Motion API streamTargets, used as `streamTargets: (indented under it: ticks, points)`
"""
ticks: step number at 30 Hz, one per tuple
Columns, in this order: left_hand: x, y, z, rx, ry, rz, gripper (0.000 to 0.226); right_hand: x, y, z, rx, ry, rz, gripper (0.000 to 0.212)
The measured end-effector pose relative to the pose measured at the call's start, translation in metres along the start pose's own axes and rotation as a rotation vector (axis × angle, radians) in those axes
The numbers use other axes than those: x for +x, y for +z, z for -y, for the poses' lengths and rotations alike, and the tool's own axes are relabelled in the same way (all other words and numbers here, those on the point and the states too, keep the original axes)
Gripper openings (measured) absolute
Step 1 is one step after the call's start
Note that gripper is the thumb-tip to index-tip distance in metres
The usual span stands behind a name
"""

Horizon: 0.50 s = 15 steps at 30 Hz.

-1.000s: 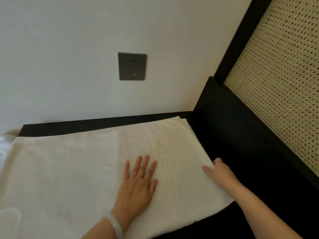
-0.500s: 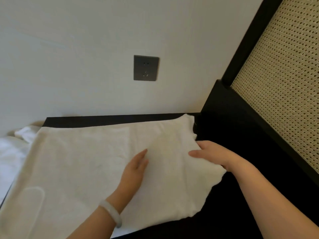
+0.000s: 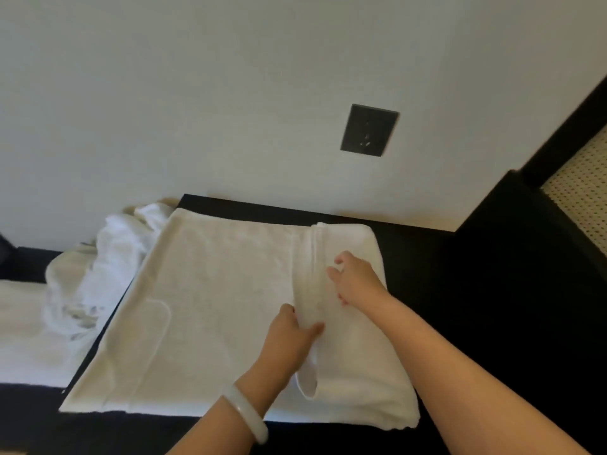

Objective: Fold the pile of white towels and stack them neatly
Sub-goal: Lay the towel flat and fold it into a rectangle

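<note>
Between the two hands a ridge of hem [image 3: 310,284] now runs across the towel [image 3: 213,290]. A second ago the left hand [image 3: 292,330] lay flat and the right hand [image 3: 356,279] held the outer edge. That end has since been drawn over the middle. Both hands now pinch the hem with curled fingers, left nearer, right farther. The towel lies on the black tabletop [image 3: 427,257], and the crumpled pile [image 3: 98,257] waits beyond the left hand, so this looks like the first fold under way.

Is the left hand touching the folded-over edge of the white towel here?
Touching. The head view shows the left hand gripping the raised fold of the towel, its thumb and fingers wrapped round the cloth with no gap.
</note>
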<state>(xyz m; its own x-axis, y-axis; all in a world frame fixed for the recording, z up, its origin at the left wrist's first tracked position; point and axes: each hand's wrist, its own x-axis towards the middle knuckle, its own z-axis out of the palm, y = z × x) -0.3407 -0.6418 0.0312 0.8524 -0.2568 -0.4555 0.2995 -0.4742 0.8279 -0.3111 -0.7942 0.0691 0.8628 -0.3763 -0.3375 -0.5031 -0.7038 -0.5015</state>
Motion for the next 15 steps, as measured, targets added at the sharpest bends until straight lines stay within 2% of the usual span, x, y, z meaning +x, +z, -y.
streamTargets:
  ticks: [2, 4, 7, 8, 9, 11, 13, 15]
  points:
    - [-0.004, 0.005, -0.001, 0.067, 0.023, 0.019, 0.036, 0.016, 0.014, 0.016, -0.097, 0.026, 0.009, 0.047]
    - [-0.009, 0.007, -0.002, 0.096, 0.056, -0.001, 0.040, 0.028, 0.029, 0.026, -0.222, 0.075, -0.008, 0.066]
    - [-0.016, 0.014, 0.003, 0.402, 0.347, -0.248, 0.055, 0.038, 0.038, 0.028, -0.314, 0.108, -0.047, 0.081]
    - [-0.018, 0.017, 0.004, 0.473, 0.436, -0.295, 0.057, 0.040, 0.038, 0.028, -0.341, 0.114, -0.050, 0.080]
    - [-0.021, 0.019, 0.002, 0.492, 0.450, -0.258, 0.054, 0.041, 0.036, 0.028, -0.362, 0.116, -0.052, 0.078]
    - [-0.025, 0.023, -0.003, 0.500, 0.357, -0.128, 0.049, 0.042, 0.033, 0.028, -0.393, 0.098, -0.056, 0.075]
    - [-0.024, 0.023, -0.009, 0.521, 0.237, -0.070, 0.051, 0.045, 0.033, 0.028, -0.411, 0.067, -0.070, 0.070]
    - [-0.020, 0.022, -0.011, 0.402, 0.125, -0.025, 0.054, 0.048, 0.036, 0.027, -0.431, 0.054, -0.079, 0.072]
